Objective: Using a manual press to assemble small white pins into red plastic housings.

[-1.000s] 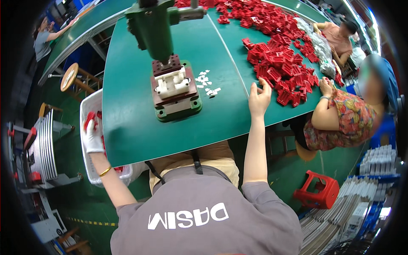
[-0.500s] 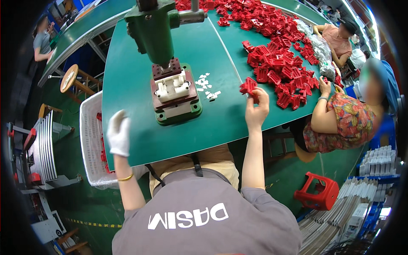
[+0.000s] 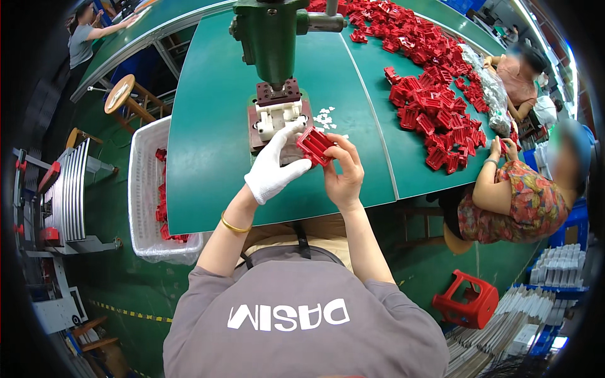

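In front of the green press [image 3: 268,44], my right hand [image 3: 343,176] grips a red plastic part [image 3: 313,146] by its right end. The part is a small slotted frame with ribs. My left hand [image 3: 274,165], in a white glove, is open, its fingers and thumb spread at the part's left edge. Whether they press on it I cannot tell. Behind the gloved fingers sits the press's white fixture block [image 3: 272,118], partly hidden, under a dark red upper plate [image 3: 277,92]. Small white pieces [image 3: 324,118] lie on the table right of the press.
A big heap of red parts [image 3: 435,107] covers the right of the green table [image 3: 208,157]. A white basket [image 3: 135,189] with red parts stands left of the table. Co-workers sit at the right, one handling a red part. A red stool [image 3: 466,299] is on the floor.
My right hand has brought the red part leftward from beside the heap to the front of the press. My gloved left hand has come in from the left to meet it. The view has shifted.
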Tool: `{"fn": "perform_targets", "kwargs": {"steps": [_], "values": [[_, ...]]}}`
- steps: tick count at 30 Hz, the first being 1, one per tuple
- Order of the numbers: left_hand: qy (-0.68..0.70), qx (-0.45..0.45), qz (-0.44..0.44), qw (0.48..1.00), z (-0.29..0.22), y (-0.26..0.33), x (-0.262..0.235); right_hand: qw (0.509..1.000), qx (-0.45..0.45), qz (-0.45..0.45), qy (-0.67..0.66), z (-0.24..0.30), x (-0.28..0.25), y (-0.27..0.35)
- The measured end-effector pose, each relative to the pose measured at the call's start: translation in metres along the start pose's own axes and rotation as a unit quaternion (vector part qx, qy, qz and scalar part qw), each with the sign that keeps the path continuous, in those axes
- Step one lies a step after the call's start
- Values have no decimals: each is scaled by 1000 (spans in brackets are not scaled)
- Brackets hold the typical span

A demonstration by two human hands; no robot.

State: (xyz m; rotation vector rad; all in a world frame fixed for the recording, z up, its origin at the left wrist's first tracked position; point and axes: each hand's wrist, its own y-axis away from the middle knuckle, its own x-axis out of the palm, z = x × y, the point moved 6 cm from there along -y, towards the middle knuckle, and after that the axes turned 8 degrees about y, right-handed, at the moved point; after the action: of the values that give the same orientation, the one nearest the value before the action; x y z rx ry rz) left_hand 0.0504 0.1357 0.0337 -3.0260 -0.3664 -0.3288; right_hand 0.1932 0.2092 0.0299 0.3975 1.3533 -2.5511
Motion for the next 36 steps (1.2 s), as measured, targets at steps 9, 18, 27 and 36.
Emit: {"fn": "perform_targets", "kwargs": {"steps": [9,18,27,36], "values": [[96,-9,-26,995,6,5,-13,1000,-18,10,13,14,12,0],[220,-23,47,974,13,-1,-24,860,351,128,-347,-13,36,12],[-32,19,-65,997,6,9,-31,863,377,99,-322,-19,48,16],[-256,103,-106,955,-3,5,-40,893,333,62,-298,-5,59,10]]}}
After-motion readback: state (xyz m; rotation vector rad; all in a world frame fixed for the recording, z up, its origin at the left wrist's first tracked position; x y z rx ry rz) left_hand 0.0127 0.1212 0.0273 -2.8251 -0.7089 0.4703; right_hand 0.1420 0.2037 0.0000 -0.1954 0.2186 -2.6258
